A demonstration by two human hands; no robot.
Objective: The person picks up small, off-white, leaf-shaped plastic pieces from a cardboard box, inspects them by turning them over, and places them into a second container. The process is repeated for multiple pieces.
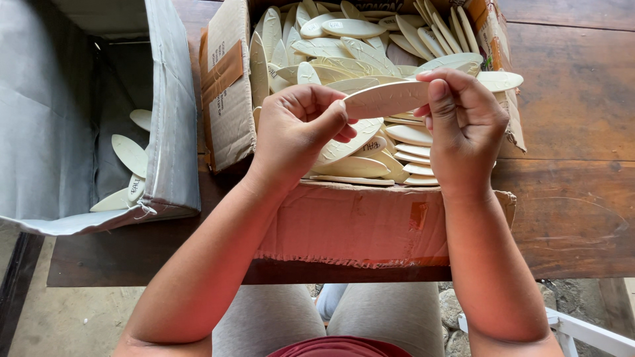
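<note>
My left hand (294, 129) and my right hand (463, 122) together hold one flat, cream, oval piece (385, 99), one hand at each end, just above an open cardboard box (228, 99). The box is heaped with several more of the same pale oval pieces (350, 49). My left thumb presses on the left tip of the held piece. My right fingers pinch its right end.
A second open box with grey flaps (169, 132) stands at the left, with a few oval pieces (130, 155) on its bottom. Both boxes rest on a dark wooden table (575, 132). My knees show below the table's edge, beside a white frame (582, 330).
</note>
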